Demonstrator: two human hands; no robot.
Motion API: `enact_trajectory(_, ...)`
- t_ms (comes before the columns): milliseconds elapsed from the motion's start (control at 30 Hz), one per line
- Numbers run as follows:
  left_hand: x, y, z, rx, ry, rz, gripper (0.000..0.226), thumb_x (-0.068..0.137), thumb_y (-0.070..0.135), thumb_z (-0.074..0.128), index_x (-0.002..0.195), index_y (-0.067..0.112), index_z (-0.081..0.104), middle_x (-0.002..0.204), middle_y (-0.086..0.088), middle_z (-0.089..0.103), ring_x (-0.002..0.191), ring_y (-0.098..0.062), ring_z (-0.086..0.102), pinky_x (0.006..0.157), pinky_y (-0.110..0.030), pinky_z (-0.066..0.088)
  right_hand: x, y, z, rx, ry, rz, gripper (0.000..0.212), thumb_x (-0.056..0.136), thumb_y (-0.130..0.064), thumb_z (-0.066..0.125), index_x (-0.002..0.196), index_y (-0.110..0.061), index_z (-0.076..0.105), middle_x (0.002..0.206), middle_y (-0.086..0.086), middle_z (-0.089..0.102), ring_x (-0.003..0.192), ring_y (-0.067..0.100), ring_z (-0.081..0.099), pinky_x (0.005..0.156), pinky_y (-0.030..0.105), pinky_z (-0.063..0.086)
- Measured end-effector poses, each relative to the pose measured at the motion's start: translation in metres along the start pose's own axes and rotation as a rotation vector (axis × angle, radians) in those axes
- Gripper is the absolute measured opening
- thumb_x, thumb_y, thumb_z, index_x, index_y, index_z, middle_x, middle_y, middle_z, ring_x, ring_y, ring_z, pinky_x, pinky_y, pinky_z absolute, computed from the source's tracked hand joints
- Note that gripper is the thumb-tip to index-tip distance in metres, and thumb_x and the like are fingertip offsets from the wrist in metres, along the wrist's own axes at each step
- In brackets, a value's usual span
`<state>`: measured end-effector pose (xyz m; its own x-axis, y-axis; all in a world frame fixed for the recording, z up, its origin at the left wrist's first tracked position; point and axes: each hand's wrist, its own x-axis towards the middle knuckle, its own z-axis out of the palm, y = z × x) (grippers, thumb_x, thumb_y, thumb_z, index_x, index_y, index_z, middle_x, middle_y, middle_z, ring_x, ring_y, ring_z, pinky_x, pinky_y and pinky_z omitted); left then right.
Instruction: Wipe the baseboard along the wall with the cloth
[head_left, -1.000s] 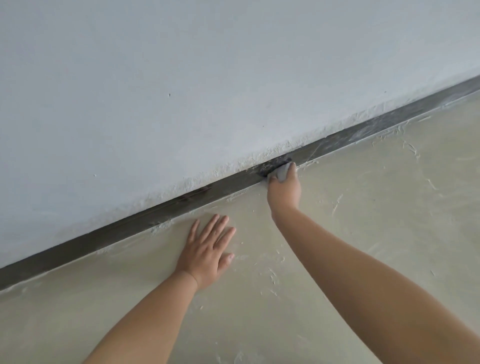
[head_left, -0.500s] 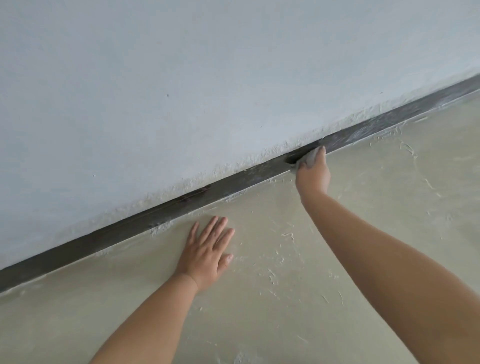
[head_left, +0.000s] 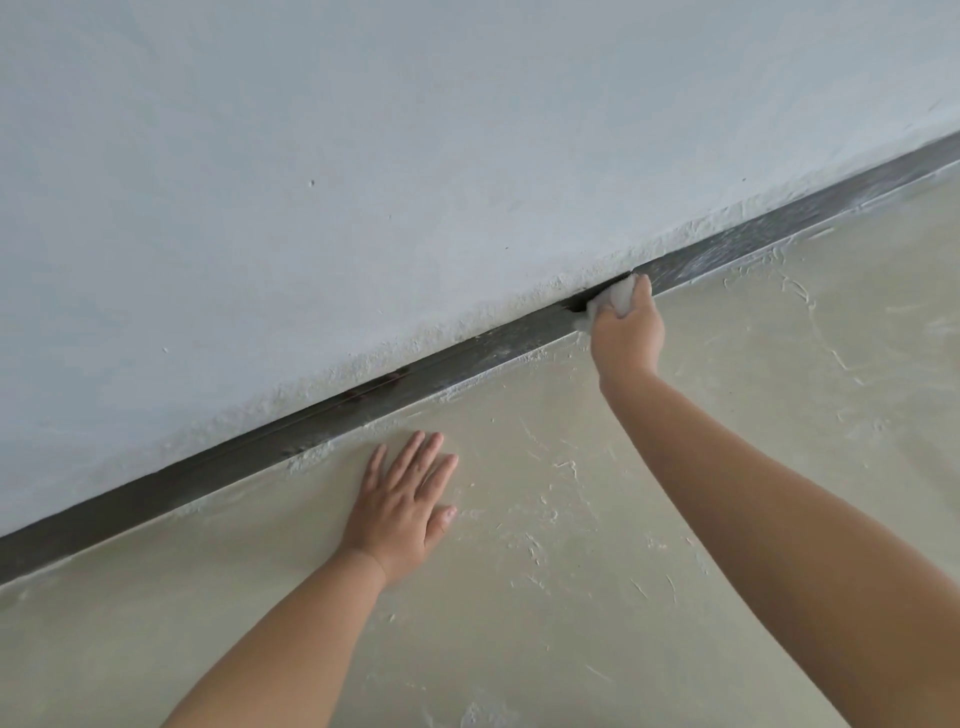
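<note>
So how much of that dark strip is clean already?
Partly done. The baseboard left of the cloth looks darker and cleaner. The right hand presses the cloth on it now, while the left hand rests flat on the floor. Right of the cloth, whitish dusty streaks remain to wipe.

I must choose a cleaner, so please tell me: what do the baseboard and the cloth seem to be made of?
Baseboard: dark grey, matte, hard strip with pale dusty streaks; perhaps painted wood or metal, unclear. Cloth: pale grey, soft, bunched in the right hand; probably woven fabric.
</note>
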<state>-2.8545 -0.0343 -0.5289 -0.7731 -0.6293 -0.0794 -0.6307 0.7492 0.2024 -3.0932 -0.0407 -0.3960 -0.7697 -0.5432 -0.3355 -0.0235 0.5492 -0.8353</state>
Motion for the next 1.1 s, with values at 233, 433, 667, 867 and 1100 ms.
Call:
enact_trajectory(233,0.000,0.003,-0.011,-0.001,0.016,-0.058,0.055,0.097,0.045,0.003,0.124,0.016,0.041,0.124,-0.015,0.059,0.125,-0.025,0.032,0.103,-0.045,0.014,-0.006,0.022,0.028,-0.120,-0.090,0.064,0.034,0.093,0.001,0.033,0.127,-0.002,0.035,0.097,0.009,0.054,0.100,0.031,0.051,0.069,0.026,0.034)
enact_trajectory(433,-0.019,-0.007,-0.008,-0.011,0.070,-0.150,0.053,0.097,0.045,0.006,0.124,0.016,0.042,0.124,-0.018,0.058,0.121,-0.031,0.034,0.084,-0.067,0.037,-0.036,0.009,0.045,-0.001,-0.187,0.092,0.055,0.097,-0.007,0.036,0.147,-0.011,0.014,0.132,0.010,0.048,0.108,0.022,0.055,0.073,0.015,0.035)
enact_trajectory(667,-0.022,-0.006,-0.007,-0.033,0.053,-0.254,0.054,0.097,0.046,0.005,0.123,0.018,0.042,0.122,-0.018,0.059,0.121,-0.031,0.032,0.094,-0.059,0.036,-0.042,-0.006,0.041,0.107,-0.045,0.020,0.056,0.096,-0.008,0.039,0.147,-0.018,0.017,0.091,-0.004,0.048,0.069,0.003,0.050,0.060,0.007,0.038)
enact_trajectory(867,-0.022,-0.003,-0.005,-0.043,0.051,-0.289,0.052,0.096,0.047,0.003,0.123,0.024,0.042,0.123,-0.015,0.059,0.122,-0.029,0.032,0.099,-0.054,0.028,-0.077,0.005,0.086,0.104,-0.206,0.019,0.059,0.097,-0.008,0.036,0.148,-0.018,0.010,0.152,0.006,0.026,0.127,0.018,0.043,0.106,0.021,0.031)
enact_trajectory(1100,-0.020,-0.003,-0.008,-0.050,-0.016,-0.309,0.053,0.096,0.047,0.003,0.122,0.023,0.042,0.123,-0.014,0.060,0.121,-0.028,0.033,0.085,-0.067,0.036,-0.068,0.016,0.095,0.217,-0.200,0.147,0.049,0.095,-0.001,0.033,0.141,-0.007,0.019,0.129,0.007,0.049,0.113,0.021,0.053,0.088,0.013,0.034)
